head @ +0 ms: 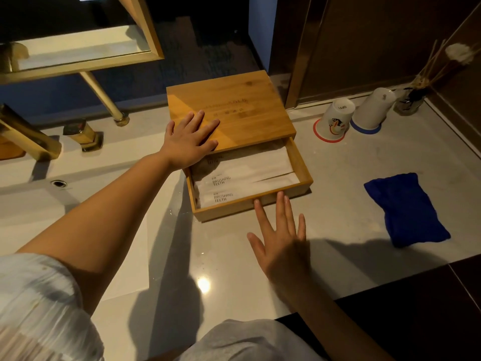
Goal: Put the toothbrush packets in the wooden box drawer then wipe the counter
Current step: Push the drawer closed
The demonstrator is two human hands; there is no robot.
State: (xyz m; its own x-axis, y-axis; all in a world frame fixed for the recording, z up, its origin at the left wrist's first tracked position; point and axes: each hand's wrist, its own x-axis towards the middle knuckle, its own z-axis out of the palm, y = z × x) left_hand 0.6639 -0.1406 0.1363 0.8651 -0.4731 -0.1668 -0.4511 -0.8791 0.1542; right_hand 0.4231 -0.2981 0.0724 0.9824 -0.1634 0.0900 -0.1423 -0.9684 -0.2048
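Note:
A wooden box stands on the pale counter, its drawer pulled out toward me. Inside the drawer lie white toothbrush packets printed "BRUSHING TEETH". My left hand rests flat on the box lid at its front left corner, fingers spread. My right hand is open, palm down, with its fingertips at the drawer's front panel. A folded blue cloth lies on the counter to the right of the box, apart from both hands.
Two upturned white cups sit on coasters behind the cloth, with a reed diffuser beside them. A sink basin and brass tap lie to the left. A gold-framed mirror stands behind; the counter's dark edge is front right.

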